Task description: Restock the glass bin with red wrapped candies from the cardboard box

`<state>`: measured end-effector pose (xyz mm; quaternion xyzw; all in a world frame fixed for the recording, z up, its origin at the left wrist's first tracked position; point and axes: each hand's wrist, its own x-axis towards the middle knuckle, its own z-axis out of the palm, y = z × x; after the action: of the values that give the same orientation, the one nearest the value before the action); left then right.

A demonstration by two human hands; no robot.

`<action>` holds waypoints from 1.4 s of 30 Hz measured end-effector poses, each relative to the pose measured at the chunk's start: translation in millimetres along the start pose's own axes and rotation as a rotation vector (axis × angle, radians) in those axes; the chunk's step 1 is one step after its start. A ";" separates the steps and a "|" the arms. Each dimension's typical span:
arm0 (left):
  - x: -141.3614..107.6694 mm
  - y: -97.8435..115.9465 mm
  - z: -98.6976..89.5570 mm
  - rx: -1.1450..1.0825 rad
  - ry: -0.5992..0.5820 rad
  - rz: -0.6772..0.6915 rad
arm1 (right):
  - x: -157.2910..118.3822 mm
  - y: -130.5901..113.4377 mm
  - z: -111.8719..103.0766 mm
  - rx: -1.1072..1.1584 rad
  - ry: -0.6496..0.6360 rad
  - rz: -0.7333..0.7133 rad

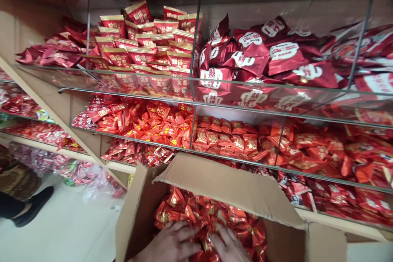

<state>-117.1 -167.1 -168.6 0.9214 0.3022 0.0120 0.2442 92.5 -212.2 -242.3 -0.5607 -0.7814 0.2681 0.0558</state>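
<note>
Reaching into an open cardboard box (132, 217) in the head view, both hands sit on a heap of shiny red packets (176, 200), with the wrists cut off by the bottom edge. The left hand (173, 242) lies half open, its fingers loosely spread and bent over the packets; the right hand (225, 243), just beside it, is likewise partly curled. Whether either has hold of a packet cannot be told, since the fingertips are blurred and sink among the wrappers. The packets fill the middle of the box; their depth is hidden, and the box's near side is out of the frame. A raised flap (227, 184) hides part of the lowest shelf tier behind it. Beyond stands a shelf unit (89, 151) with clear dividers: dark red packets with white labels (284, 51) and gold-edged packets (144, 51) on the upper tier, smaller red ones (225, 133) below. Reflections and blur make most of the print hard to read. At left, a pale, glossy floor (82, 217) carries clear plastic bags (95, 178), and another person's dark shoe (33, 206) shows, the leg cut off by the edge.
</note>
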 end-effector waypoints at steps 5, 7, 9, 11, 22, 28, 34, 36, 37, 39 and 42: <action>-6.5 -34.8 58.4 -0.010 0.048 -0.146 | 19.0 2.1 34.3 -0.231 0.144 0.222; -6.8 -34.0 55.8 -0.060 0.047 -0.116 | 17.8 1.7 25.0 -0.186 0.193 0.268; -6.8 -28.5 47.7 -0.090 0.090 -0.115 | 14.3 5.2 13.0 -0.061 0.224 0.317; -6.5 -21.9 40.4 -0.126 0.168 -0.117 | 10.0 11.1 4.0 0.070 0.227 0.335; 0.7 18.5 17.2 -0.589 0.277 -0.327 | -18.7 19.7 -3.3 0.594 0.370 0.259; 20.5 50.7 -10.7 -1.157 0.268 -0.351 | -39.9 -41.7 -66.7 0.869 0.365 0.082; 43.6 65.3 -35.2 -1.469 0.507 -0.267 | -23.3 -60.8 -89.4 1.190 0.606 0.187; 46.2 65.5 -41.7 -1.497 0.495 -0.275 | -17.6 -59.7 -91.9 1.246 0.615 0.192; 47.0 64.7 -43.9 -1.501 0.498 -0.289 | -15.2 -59.0 -93.1 1.279 0.613 0.181; 48.0 61.6 -45.9 -1.519 0.532 -0.319 | -11.4 -57.8 -94.8 1.357 0.604 0.159; 49.2 57.0 -44.6 -1.590 0.597 -0.354 | -9.0 -57.0 -94.2 1.443 0.612 0.155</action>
<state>-53.1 -159.5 -109.4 0.3750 0.3944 0.4229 0.7246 84.1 -199.8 -132.9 -0.4877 -0.3230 0.5461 0.5997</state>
